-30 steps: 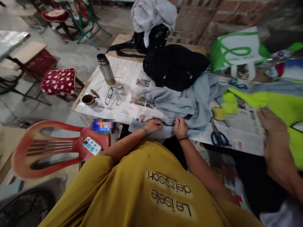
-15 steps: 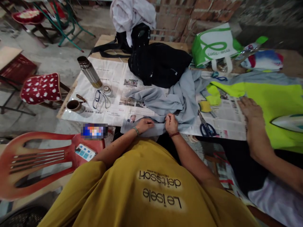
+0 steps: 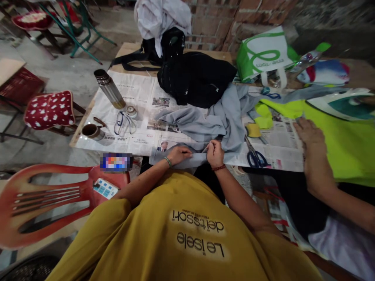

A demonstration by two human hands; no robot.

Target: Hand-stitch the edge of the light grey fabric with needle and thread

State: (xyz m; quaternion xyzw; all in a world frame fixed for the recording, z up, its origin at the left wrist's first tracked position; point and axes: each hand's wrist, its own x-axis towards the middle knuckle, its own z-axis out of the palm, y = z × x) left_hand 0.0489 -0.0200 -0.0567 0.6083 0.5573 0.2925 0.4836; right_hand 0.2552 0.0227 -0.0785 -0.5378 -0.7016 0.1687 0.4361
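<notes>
A length of grey cloth [image 3: 202,125] lies bunched across the newspaper, and its near edge is drawn out along the table's front. My left hand [image 3: 179,155] is closed on that edge, thumb and fingers pressed together. A short way to the right, my right hand [image 3: 215,154] pinches a raised fold of the same cloth. Anything small inside its fingertips is hidden. Blue-handled scissors [image 3: 256,157] and a yellow piece [image 3: 253,130] lie to the right of my right hand.
At right, another person's hand [image 3: 312,136] rests by a yellow-green garment [image 3: 351,148] under an iron [image 3: 342,104]. A black bag [image 3: 197,80] lies behind the cloth. A steel flask [image 3: 109,89], glasses [image 3: 124,123] and a cup [image 3: 92,132] stand left. A red chair [image 3: 52,168] is beside me.
My right hand has shifted slightly right, lifting a fold of the grey cloth; my left hand stays nearly in place. The iron has moved back across the yellow-green garment.
</notes>
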